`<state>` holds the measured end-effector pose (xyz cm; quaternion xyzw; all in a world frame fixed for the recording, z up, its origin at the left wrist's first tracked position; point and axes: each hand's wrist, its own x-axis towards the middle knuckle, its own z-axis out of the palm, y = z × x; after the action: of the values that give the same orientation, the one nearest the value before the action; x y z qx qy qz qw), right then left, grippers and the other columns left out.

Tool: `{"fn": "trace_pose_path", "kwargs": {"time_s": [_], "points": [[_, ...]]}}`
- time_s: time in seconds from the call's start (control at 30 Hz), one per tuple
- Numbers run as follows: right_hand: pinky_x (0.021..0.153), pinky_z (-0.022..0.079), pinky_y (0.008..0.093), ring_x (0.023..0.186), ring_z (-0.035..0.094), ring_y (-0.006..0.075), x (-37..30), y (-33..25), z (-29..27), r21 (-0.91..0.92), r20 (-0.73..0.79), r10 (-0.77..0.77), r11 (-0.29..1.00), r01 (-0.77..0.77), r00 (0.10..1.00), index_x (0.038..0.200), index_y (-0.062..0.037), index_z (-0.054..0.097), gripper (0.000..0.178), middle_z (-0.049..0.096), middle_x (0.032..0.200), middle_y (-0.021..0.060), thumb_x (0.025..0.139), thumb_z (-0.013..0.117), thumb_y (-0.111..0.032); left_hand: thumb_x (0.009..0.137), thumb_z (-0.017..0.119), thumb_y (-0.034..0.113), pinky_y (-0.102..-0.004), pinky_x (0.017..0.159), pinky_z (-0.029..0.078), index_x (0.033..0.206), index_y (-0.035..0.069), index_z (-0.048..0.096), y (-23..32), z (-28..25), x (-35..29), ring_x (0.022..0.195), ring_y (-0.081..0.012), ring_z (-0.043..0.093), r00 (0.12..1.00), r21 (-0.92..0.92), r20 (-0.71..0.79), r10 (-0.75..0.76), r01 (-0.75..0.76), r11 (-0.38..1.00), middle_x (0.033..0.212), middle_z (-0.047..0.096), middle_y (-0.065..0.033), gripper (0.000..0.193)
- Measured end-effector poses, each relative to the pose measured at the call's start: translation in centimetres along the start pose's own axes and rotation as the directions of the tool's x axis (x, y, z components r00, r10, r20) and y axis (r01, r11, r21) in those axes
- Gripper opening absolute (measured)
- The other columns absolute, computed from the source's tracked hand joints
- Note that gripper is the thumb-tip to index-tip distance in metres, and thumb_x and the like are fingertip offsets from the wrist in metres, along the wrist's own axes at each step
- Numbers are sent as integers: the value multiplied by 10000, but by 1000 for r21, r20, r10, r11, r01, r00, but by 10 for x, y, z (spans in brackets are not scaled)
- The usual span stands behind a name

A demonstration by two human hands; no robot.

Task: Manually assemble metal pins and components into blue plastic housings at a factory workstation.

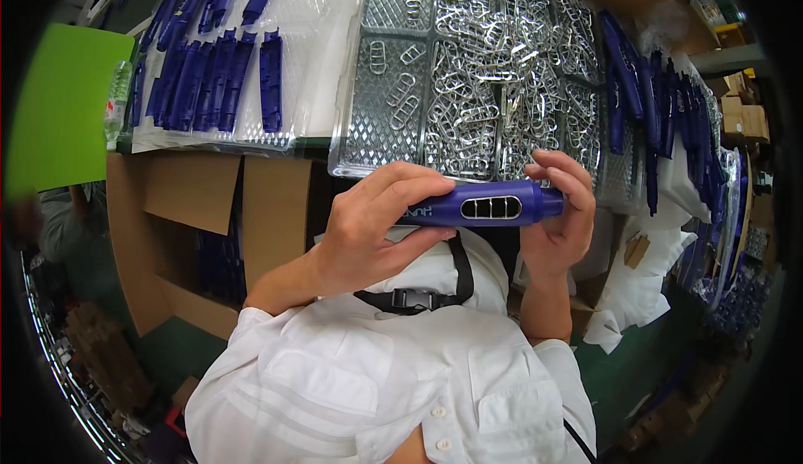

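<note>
Level in front of my chest is a long blue plastic housing (447, 206), like a tool handle, narrower at its right end. An oval chrome trim piece (492, 207) with dark slots sits in its side facing me. My left hand (355, 221) is closed round the housing's left part, fingers above and thumb below. At the narrow right end, my right hand (562, 213) holds it with curled fingers and thumb. Just beyond both hands lies a clear plastic tray (358, 142) heaped with similar loose chrome trim pieces (493, 63).
Blue housing shells (209, 79) lie in rows on the left table, near a clear bottle (117, 104). More blue housings (661, 96) are piled on the right. An open cardboard box (138, 255) with blue parts stands below left; a green panel (63, 113) is farther left.
</note>
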<state>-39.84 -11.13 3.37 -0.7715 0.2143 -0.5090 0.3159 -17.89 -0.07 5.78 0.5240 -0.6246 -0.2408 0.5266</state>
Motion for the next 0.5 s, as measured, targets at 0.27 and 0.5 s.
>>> {"fn": "trace_pose_path", "kwargs": {"time_s": [0.27,0.5], "points": [[866,558,310,949,683,184,-17,1,-32,-97,-159,310,940,-327,937,1234,-3,611,330,637,1311,174,926,656,107,866,838,219,-329,799,576,1226,17,687,-70,-76,166,847,-228,731,973,340,-211,-92,161,926,993,751,-129,440],[848,556,293,919,684,177,-9,0,-44,-247,-198,387,869,-428,900,1217,-1,635,304,670,1258,138,929,653,94,1023,681,271,-313,1060,487,1342,31,682,-148,-174,282,1200,-189,664,863,197,-492,111,-14,980,1265,730,-114,399]]}}
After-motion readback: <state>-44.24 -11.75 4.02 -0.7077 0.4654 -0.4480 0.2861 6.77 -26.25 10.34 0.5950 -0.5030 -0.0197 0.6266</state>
